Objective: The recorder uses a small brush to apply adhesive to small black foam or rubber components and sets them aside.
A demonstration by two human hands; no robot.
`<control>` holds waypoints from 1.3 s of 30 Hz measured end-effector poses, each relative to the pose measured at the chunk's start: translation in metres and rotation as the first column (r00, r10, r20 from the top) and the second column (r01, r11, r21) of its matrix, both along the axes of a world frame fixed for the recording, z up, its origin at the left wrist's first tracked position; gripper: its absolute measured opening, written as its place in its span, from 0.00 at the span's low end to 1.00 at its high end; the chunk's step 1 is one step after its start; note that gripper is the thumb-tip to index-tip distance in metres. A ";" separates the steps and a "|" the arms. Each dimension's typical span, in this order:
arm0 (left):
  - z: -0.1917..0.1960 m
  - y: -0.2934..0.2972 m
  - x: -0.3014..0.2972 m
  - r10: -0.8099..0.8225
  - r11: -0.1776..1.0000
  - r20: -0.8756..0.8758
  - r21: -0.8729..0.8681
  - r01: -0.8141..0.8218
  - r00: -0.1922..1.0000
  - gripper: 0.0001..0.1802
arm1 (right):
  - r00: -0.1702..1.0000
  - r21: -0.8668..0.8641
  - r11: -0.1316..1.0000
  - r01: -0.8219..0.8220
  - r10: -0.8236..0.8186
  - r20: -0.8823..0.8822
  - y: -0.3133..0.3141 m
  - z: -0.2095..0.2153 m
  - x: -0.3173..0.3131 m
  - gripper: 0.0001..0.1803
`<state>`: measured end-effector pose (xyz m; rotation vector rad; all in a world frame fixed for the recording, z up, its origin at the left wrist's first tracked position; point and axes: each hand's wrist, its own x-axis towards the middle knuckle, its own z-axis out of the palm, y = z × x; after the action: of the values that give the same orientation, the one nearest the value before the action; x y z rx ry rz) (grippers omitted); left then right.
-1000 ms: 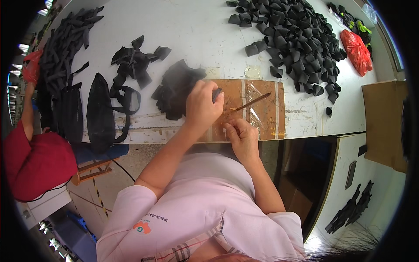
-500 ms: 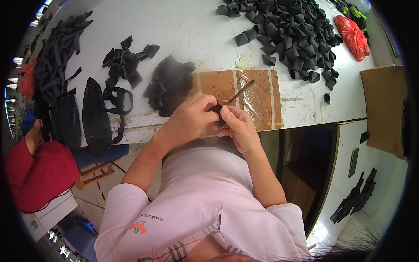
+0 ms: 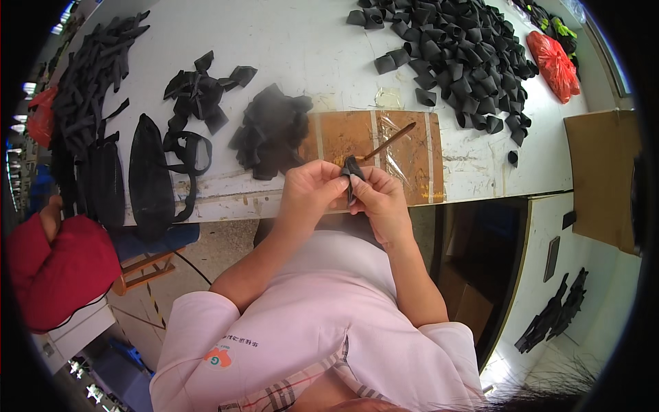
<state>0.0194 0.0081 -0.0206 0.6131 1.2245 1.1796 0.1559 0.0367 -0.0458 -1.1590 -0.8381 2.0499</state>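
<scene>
Above the table's front edge, my left hand point(image 3: 310, 192) pinches a small black fabric piece point(image 3: 351, 170) between thumb and fingers. From the other side my right hand point(image 3: 382, 201) grips the same piece, its thumb pressed on the front. The piece looks folded and stands roughly upright between the fingertips. Just beyond lies a brown board point(image 3: 419, 158) with strips of clear tape. A thin brush point(image 3: 392, 139) rests on it, its tip close behind my fingers. Left of the board sits a stack of flat black pieces point(image 3: 269, 130), partly blurred.
A large heap of black fabric loops point(image 3: 473, 69) covers the far right, beside a red plastic bag point(image 3: 552, 66). At left lie black strips point(image 3: 93, 75), loose black pieces point(image 3: 199, 93) and black pouches point(image 3: 151, 182). A cardboard box point(image 3: 600, 178) stands right; another person's red sleeve point(image 3: 65, 268) is at left.
My left hand has come down and closed on the black piece, which now stands more upright between both hands. The right hand keeps its hold almost in place.
</scene>
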 end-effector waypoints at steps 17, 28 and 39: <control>0.016 0.015 -0.005 -0.116 0.991 0.669 0.032 0.127 0.735 0.08 | 0.944 0.448 0.874 0.186 -0.286 0.165 0.008 0.030 0.000 0.02; 0.052 0.038 0.002 -0.113 0.993 0.730 0.097 0.061 0.675 0.08 | 0.997 0.174 0.984 -0.029 0.041 -0.064 0.026 0.089 0.020 0.10; 0.064 0.047 0.021 0.073 0.866 -0.004 0.497 -0.062 0.997 0.16 | 0.989 0.591 0.799 -0.112 0.032 0.145 0.066 0.061 0.022 0.13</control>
<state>0.0402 0.0549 0.0435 0.9737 0.9619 1.5695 0.1781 0.1031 0.0150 -0.9025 -1.4834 1.5785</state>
